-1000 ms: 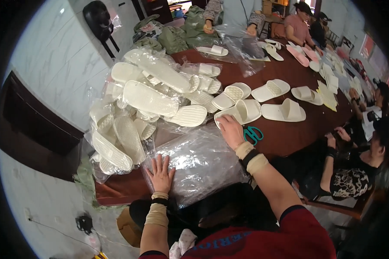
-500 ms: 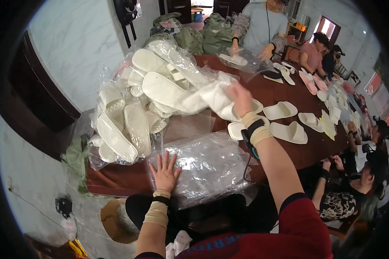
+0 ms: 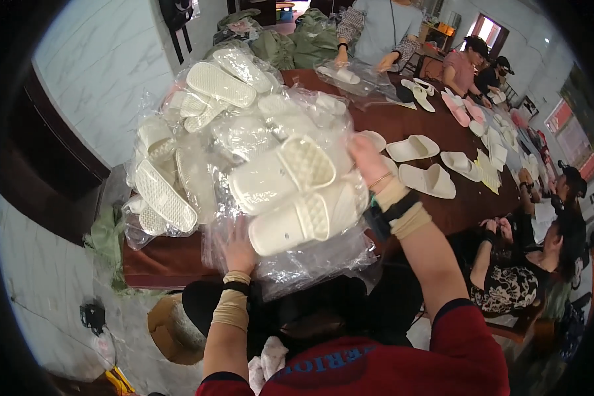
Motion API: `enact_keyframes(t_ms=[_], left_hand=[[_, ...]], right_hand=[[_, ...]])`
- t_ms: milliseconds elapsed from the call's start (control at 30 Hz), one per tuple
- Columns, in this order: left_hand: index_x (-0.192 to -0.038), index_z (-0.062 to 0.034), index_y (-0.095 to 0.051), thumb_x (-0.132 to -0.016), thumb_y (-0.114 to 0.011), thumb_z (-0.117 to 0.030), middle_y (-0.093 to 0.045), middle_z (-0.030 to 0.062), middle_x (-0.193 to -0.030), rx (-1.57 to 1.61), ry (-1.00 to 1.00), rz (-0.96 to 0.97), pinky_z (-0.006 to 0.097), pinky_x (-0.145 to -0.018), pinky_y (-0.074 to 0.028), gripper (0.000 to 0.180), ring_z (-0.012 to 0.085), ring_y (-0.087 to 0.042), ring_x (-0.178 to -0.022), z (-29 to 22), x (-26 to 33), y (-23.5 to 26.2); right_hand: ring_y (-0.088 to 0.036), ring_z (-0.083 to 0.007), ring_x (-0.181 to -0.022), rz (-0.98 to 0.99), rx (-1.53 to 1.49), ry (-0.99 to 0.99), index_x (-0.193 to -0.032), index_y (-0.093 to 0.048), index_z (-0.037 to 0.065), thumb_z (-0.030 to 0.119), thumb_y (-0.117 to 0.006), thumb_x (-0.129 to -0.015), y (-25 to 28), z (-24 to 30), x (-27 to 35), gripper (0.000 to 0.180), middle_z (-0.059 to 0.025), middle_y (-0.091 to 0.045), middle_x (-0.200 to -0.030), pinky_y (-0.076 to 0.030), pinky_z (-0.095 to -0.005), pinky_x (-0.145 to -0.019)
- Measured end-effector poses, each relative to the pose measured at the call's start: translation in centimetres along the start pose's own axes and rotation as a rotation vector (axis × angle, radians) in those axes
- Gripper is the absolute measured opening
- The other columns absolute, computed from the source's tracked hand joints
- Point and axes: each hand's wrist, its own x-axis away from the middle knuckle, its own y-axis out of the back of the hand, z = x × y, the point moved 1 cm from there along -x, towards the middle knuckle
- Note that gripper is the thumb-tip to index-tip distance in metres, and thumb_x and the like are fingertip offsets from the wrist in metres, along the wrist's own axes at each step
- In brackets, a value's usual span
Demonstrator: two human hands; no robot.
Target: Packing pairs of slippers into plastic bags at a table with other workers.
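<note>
In front of me, a pair of white slippers (image 3: 289,223) lies side by side in a clear plastic bag (image 3: 353,228), tilted over a stack of flat clear bags (image 3: 310,267). My right hand (image 3: 371,160) is closed on the bag's right edge, somewhat blurred. At the bag's lower left corner is my left hand (image 3: 237,249), its fingers stretched out, blurred and partly behind plastic. A heap of bagged white slippers (image 3: 221,86) rises beyond and to the left of the pair.
Loose white slippers (image 3: 428,180) lie on the dark red table (image 3: 158,267) to the right, with pink slippers (image 3: 454,109) farther off. Across the table a person (image 3: 383,33) handles a bagged slipper. Other people sit along the right side. A cardboard box (image 3: 171,330) stands on the floor.
My right hand has drawn nearer, now at the right edge of the bagged pair, which lies over the flat bags. My left hand has shifted slightly upward and left, its fingers now blurred.
</note>
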Motion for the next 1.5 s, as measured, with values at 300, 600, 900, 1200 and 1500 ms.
enact_keyframes(t_ms=[300, 600, 900, 1200, 1500], left_hand=[[-0.146, -0.026, -0.042, -0.088, -0.059, -0.043, -0.031, 0.0055, -0.156, -0.028, -0.021, 0.01, 0.064, -0.115, -0.004, 0.063, 0.032, -0.02, -0.146, -0.6, -0.1, 0.4], [-0.15, -0.0228, -0.035, -0.086, -0.062, -0.037, -0.031, 0.0073, -0.156, -0.081, 0.013, 0.143, 0.062, -0.116, -0.004, 0.071, 0.0285, -0.019, -0.147, 0.2, -0.1, -0.1], [-0.114, 0.0042, -0.065, -0.096, -0.056, -0.006, -0.069, 0.0147, -0.109, 0.727, 0.202, -0.113, 0.029, -0.089, -0.05, 0.023, 0.0218, -0.065, -0.1, 7.7, -1.6, 3.1], [-0.12, -0.0001, -0.062, -0.095, -0.062, -0.02, -0.068, 0.0147, -0.092, 0.732, 0.092, -0.022, 0.033, -0.074, -0.05, 0.032, 0.0209, -0.064, -0.084, -3.2, -0.1, 8.5], [-0.139, -0.0061, -0.045, -0.102, -0.049, -0.027, -0.063, 0.0115, -0.118, 2.276, 0.461, 0.486, 0.038, -0.086, -0.056, 0.043, 0.0262, -0.068, -0.095, -4.6, -0.9, 9.1]], right_hand=[[-0.052, -0.0349, -0.121, -0.061, 0.284, 0.043, -0.137, -0.047, 0.006, 0.016, -0.051, -0.096, -2.3, -6.5, 13.0, 0.042, -0.02, -0.055, -0.129, -0.042, -0.0383, -0.101], [-0.042, -0.0349, -0.132, 0.025, 0.394, 0.071, -0.141, -0.043, 0.007, 0.017, -0.048, -0.096, -4.3, -11.2, 14.9, 0.046, -0.018, -0.045, -0.143, -0.034, -0.0415, -0.11], [-0.045, -0.035, -0.129, -0.025, 0.347, -0.018, -0.143, -0.039, 0.006, 0.013, -0.052, -0.094, -3.3, -11.6, 15.1, 0.051, -0.0196, -0.047, -0.14, -0.036, -0.042, -0.108], [-0.047, -0.0357, -0.127, -0.035, 0.357, -0.003, -0.135, -0.046, 0.002, 0.016, -0.055, -0.093, -3.5, -11.0, 15.0, 0.045, -0.0186, -0.05, -0.137, -0.036, -0.0427, -0.107], [-0.047, -0.0348, -0.126, -0.023, 0.383, -0.006, -0.133, -0.047, 0.001, 0.016, -0.056, -0.092, -3.3, -11.1, 14.7, 0.045, -0.0178, -0.051, -0.137, -0.037, -0.0427, -0.107]])
